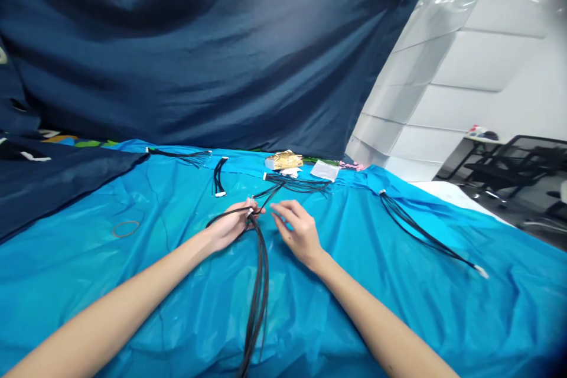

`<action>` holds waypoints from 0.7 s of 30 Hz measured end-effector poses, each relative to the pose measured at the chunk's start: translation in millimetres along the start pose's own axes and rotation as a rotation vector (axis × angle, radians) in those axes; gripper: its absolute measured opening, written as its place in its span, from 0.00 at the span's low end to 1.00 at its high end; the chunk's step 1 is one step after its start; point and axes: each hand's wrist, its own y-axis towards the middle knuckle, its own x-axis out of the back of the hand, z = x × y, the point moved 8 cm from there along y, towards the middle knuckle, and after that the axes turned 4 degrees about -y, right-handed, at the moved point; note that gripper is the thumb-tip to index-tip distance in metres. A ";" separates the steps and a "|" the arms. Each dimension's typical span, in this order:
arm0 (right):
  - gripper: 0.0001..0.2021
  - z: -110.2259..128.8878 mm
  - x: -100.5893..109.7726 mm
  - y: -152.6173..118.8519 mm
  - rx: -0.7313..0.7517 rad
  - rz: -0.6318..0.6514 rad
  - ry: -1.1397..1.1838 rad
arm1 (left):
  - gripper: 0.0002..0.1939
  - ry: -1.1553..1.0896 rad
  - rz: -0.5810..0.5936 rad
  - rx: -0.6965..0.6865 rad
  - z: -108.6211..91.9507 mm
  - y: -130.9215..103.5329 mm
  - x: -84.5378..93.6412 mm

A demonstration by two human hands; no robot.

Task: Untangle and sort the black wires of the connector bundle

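The fingers of my left hand (230,227) pinch the near, central black cable bundle (257,307) by its white connector (250,211); whether my right hand (299,233) grips anything, I can't tell. Slack pinching could tangle strands.

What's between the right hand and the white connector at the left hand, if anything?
Two things: fingertips of the left hand, just right of the white connector, and a black strand slanting from near them toward the far bundle. Nothing else visible before the right hand.
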 end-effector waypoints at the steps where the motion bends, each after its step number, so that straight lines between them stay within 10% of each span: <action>1: 0.10 9.4 -3.2 -0.8 0.097 0.020 -0.062 | 0.07 -0.006 -0.002 -0.010 -0.3 -0.1 -0.7; 21: 0.05 44.1 -1.7 -3.7 0.534 0.010 -0.258 | 0.01 -0.122 0.054 0.097 18.0 -2.3 -9.7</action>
